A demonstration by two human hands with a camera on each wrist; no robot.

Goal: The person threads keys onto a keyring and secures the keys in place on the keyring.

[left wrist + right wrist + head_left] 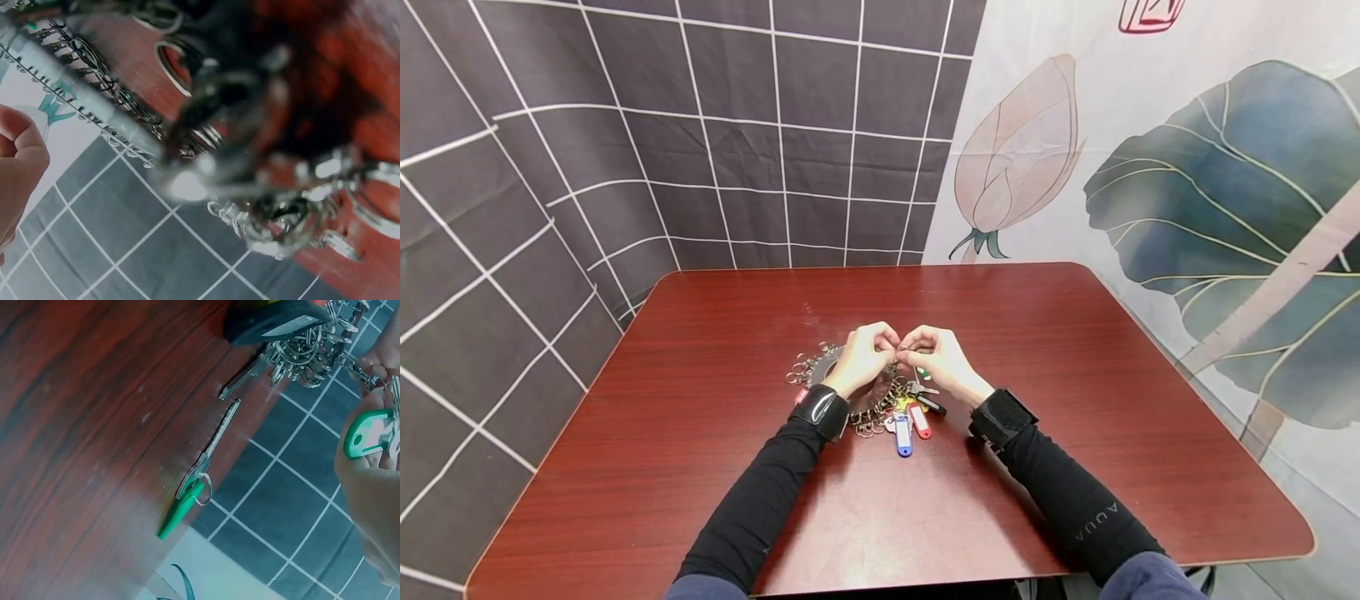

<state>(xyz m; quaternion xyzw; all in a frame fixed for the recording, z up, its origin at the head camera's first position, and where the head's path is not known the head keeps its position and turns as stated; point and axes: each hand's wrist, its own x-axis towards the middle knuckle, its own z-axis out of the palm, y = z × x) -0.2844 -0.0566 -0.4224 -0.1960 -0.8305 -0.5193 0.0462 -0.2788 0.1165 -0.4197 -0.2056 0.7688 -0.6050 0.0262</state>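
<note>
A round key holder (868, 400), edged with many small metal rings, lies on the table beneath my hands. My left hand (867, 357) is over its right part, fingertips pinching a small metal ring. My right hand (946, 362) meets it there, fingers curled, and holds a key with a green tag (367, 434). Exactly where the fingertips grip is too small to tell. Near the holder's front right lie a blue key tag (903, 437), a red key tag (919, 422) and a black one (932, 404). The left wrist view shows blurred rings (178, 62) close up.
Another green-tagged key (184, 509) lies on the table in the right wrist view. The reddish-brown table (737, 500) has rounded corners. Behind it hang a grey grid cloth (730, 150) and a white cloth with a painted flower bud (1018, 158).
</note>
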